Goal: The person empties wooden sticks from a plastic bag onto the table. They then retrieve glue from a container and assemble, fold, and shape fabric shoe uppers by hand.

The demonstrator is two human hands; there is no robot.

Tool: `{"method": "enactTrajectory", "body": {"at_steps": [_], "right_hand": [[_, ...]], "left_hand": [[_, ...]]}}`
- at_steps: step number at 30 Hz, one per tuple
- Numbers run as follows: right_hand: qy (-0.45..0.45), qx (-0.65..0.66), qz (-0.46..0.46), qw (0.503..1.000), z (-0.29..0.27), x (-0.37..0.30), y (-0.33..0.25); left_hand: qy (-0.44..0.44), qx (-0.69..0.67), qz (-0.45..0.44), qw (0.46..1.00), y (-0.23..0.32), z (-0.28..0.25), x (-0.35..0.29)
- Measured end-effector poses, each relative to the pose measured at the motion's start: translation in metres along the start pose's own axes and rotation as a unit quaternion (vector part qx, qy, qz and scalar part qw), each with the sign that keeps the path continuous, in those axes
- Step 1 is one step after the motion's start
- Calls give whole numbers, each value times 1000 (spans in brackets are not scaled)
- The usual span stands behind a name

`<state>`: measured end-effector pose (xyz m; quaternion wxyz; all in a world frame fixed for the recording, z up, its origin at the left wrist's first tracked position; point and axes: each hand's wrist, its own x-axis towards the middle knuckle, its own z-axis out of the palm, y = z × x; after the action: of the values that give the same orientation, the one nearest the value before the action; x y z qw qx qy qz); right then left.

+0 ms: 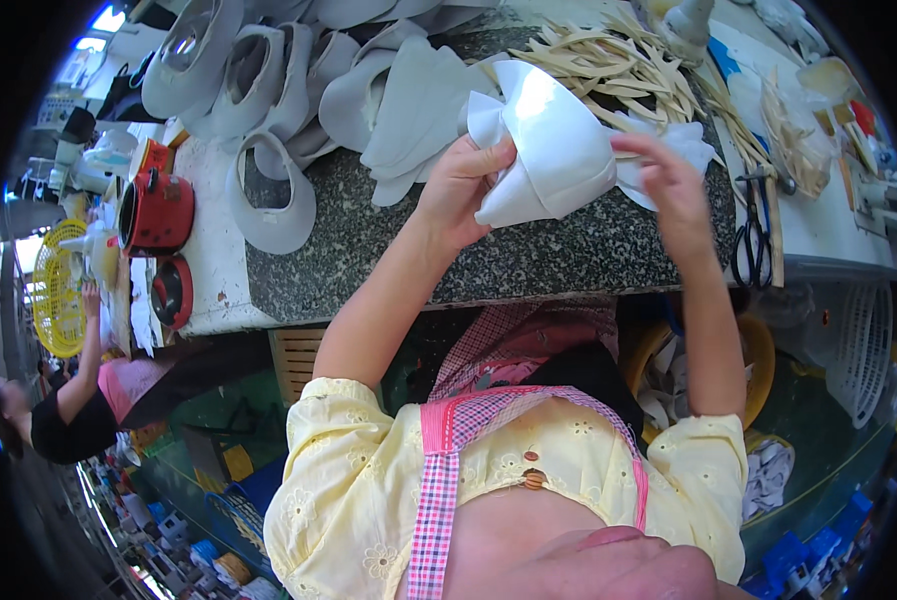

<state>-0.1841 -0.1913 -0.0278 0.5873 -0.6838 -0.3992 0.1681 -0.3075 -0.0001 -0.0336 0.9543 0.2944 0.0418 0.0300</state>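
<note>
Fingers of left hand (455,190) pinch the white curved piece (566,145) above the counter (388,255); right hand (676,195) blurred, fingers loosely spread, contact unclear. Judged mid-work: piece shaped, not yet set down. Grey pieces (416,110), counter's far left: finished or waiting, cannot tell.

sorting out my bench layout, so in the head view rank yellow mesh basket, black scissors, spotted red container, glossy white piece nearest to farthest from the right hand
1. Glossy white piece, just left of the right hand
2. Black scissors, to its right
3. Spotted red container, far left
4. Yellow mesh basket, leftmost
</note>
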Motion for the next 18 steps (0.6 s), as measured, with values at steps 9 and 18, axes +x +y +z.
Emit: {"method": "enactTrajectory", "body": {"at_steps": [9, 18], "right_hand": [[13, -403, -279, 871, 62, -24, 14], [49, -451, -201, 868, -14, 13, 60]], "left_hand": [[-59, 489, -94, 865, 55, -21, 5], [-70, 529, -152, 832, 44, -52, -26]]}}
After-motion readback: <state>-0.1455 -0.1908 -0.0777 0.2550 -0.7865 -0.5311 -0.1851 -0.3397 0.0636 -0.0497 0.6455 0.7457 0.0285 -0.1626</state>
